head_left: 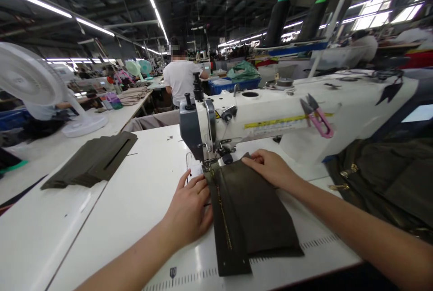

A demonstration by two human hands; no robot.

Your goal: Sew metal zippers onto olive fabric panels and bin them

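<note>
A dark olive fabric panel (265,210) lies on the white sewing table, its far end under the presser foot (210,164) of a white sewing machine (284,106). Along the panel's left side runs a brass-toothed zipper (222,207) on a dark strip. My left hand (189,207) rests on the left edge of this strip, fingers stretched toward the needle area. At the panel's far right corner, my right hand (270,167) pinches the fabric between thumb and fingers. The fingertips there are partly hidden by the hand.
Stacked olive fabric pieces (91,158) lie on the left. Pink-handled thread snips (318,117) hang on the machine arm. Dark fabric with brass zipper pulls (379,187) is at right. A white fan (34,74) stands left; a person in white (182,79) is beyond the machine.
</note>
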